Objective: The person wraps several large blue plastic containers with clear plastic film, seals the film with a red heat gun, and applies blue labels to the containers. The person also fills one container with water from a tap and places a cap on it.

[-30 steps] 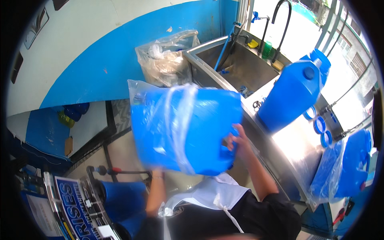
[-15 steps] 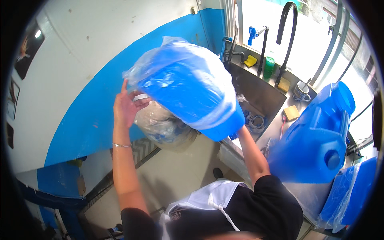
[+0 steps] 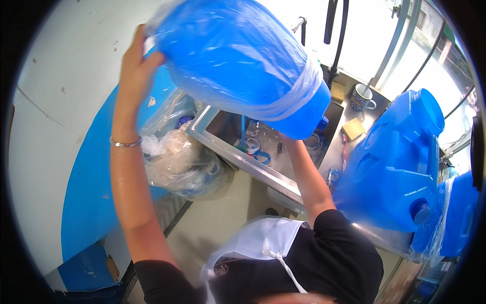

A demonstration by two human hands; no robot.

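Both my hands hold up a big blue water jug (image 3: 223, 55) wrapped in a clear plastic bag, tilted above the steel sink (image 3: 248, 164). My left hand (image 3: 137, 68) grips the bagged end at the upper left, thumb and fingers apart around its edge. At the lower right, my right hand (image 3: 291, 142) supports the jug's bare blue end from below; its fingers are hidden behind the jug. A blue cap (image 3: 323, 123) shows beside that end. Inside the sink lie several whitish and blue rings (image 3: 260, 157).
A second blue jug (image 3: 390, 162) stands on the counter to the right, its wide mouth uncovered. Near it are a patterned mug (image 3: 360, 97), a yellow sponge (image 3: 353, 129) and a black tap (image 3: 334, 50). Clear bags (image 3: 185, 162) of stuff rest left of the sink.
The bagged jug has been lifted up and away from me, over the sink. Both arms reach farther out, and the head view has shifted, showing more of the sink.
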